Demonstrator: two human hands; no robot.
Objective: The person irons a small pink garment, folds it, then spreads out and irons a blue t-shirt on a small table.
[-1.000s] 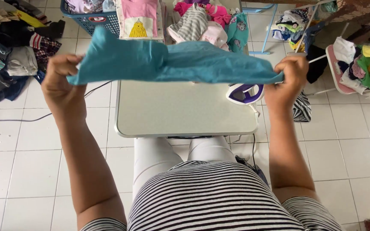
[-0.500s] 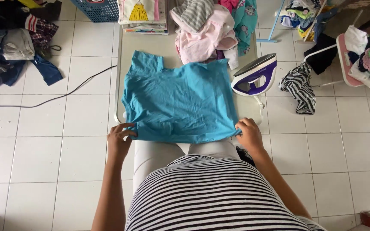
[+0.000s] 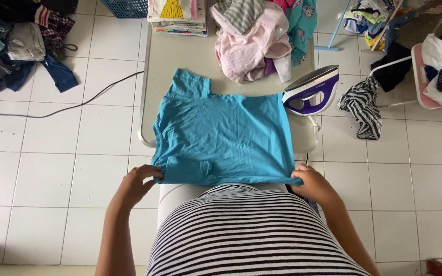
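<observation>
A turquoise t-shirt [image 3: 221, 135] lies spread flat on the pale ironing table [image 3: 180, 56], one sleeve pointing to the far left. My left hand [image 3: 138, 183] pinches its near left corner at the table's front edge. My right hand [image 3: 313, 184] grips the near right corner. A purple and white iron [image 3: 310, 92] stands on the table's right side, just beyond the shirt's right edge.
A heap of pink and striped clothes [image 3: 254, 38] and a folded stack [image 3: 176, 15] sit at the table's far end. Clothes lie on the tiled floor at far left [image 3: 16, 46]. A striped garment [image 3: 361, 107] and a chair with laundry [image 3: 436, 71] are at right. A cable [image 3: 67, 107] crosses the floor.
The shirt, held up in the air a second ago, has been lowered and laid flat on the table. Both hands came down to the near edge, still holding its corners.
</observation>
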